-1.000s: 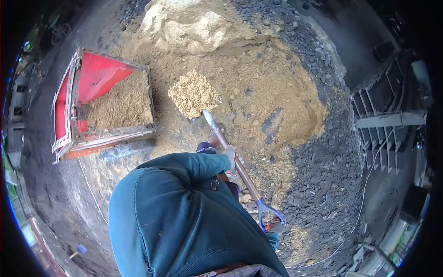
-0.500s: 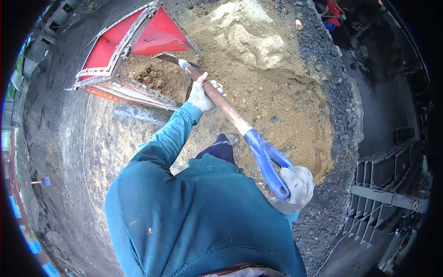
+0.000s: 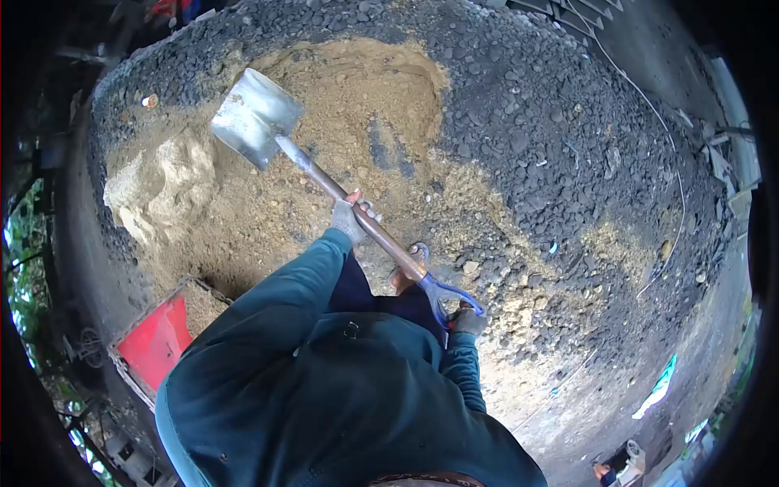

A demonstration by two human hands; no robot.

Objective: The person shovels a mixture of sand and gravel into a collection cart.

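A shovel (image 3: 324, 180) with a wooden shaft and a blue D-shaped handle reaches diagonally out in front of me. My left hand (image 3: 354, 219), in a pale fingerless glove, wraps round the middle of its shaft. At the handle end my right hand (image 3: 467, 319), also gloved, grips the blue grip. The broad metal blade (image 3: 256, 118) carries no visible load and overlaps the brown sand (image 3: 349, 89) in this view. My feet, partly hidden by the shaft, stand below my hands.
Pale sand (image 3: 166, 187) is heaped at the left. A red-walled box (image 3: 158, 341) on the lower left is partly covered by my arm. Dark gravel (image 3: 544, 122) spreads across the right. A thin cable (image 3: 649, 97) curves over the ground there.
My view has turned right, away from the red box. The shovel blade, earlier over the soil in that box, is now over the brown sand. Both hands keep their grip.
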